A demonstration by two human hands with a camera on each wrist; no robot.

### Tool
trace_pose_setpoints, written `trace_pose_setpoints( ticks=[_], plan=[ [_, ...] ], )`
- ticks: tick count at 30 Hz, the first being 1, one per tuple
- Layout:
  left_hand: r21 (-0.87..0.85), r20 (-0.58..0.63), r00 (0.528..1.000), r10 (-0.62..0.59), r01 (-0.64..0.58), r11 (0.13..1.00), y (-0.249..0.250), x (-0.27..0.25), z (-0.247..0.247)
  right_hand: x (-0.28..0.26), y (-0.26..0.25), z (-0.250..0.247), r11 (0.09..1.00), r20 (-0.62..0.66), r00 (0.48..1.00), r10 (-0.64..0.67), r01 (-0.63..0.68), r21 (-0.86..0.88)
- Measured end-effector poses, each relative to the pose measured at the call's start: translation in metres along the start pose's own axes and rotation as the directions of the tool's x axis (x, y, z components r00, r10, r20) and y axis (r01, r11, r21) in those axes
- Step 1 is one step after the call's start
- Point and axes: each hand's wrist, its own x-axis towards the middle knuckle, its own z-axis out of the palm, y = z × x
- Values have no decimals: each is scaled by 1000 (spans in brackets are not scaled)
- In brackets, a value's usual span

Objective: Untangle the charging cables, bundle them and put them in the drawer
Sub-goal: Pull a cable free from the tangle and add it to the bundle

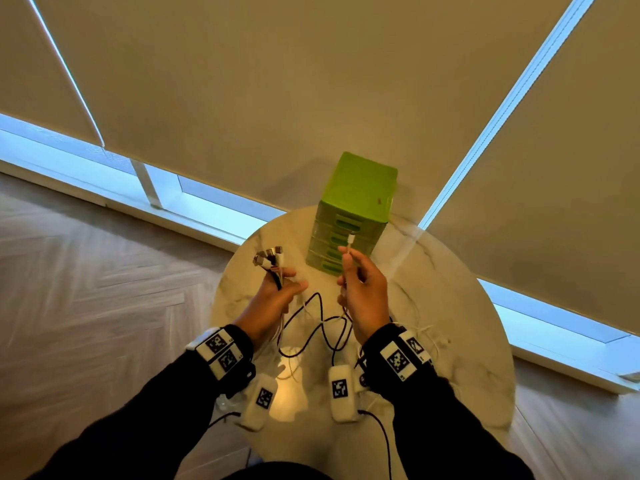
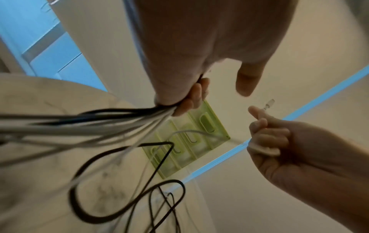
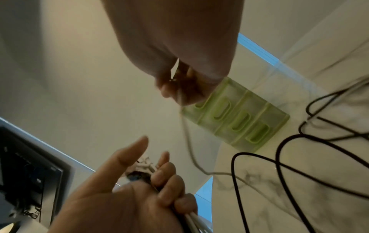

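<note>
My left hand (image 1: 273, 299) grips a bunch of black and white cables, and their plugs (image 1: 269, 255) fan out above the fist. In the left wrist view the gripped cables (image 2: 111, 121) stream out from the curled fingers (image 2: 191, 97). My right hand (image 1: 360, 289) pinches a single white cable just below its plug (image 1: 351, 239), held upright in front of the green drawer unit (image 1: 353, 216). Black cable loops (image 1: 311, 327) hang between both hands down to the marble table (image 1: 450, 306). The drawers (image 3: 239, 116) are shut.
The round table stands by a window with beige blinds (image 1: 277, 98) down. Two white tagged boxes (image 1: 341, 391) hang under my wrists above the table. A dark monitor (image 3: 26, 165) stands off to one side. Wooden floor (image 1: 86, 271) lies left of the table.
</note>
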Motion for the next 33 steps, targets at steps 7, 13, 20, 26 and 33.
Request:
trace_pose_setpoints(
  ticks=[7,13,20,26,33],
  plan=[
    [-150,117,989,85,-67,986,8,-19,36,-34,-10,-4,982,379,925,-3,75,-174],
    [-7,154,984,90,-90,996,8,-29,44,-40,-7,-10,990,384,923,5,50,-134],
    [68,73,992,101,-106,992,10,-26,35,-51,11,-23,965,570,811,129,28,-259],
    [-42,80,983,168,-165,985,36,-23,28,-43,47,-21,887,701,691,175,198,-417],
    [-182,84,969,233,-215,959,77,-32,15,-18,70,-9,543,707,617,345,483,-687]
  ],
)
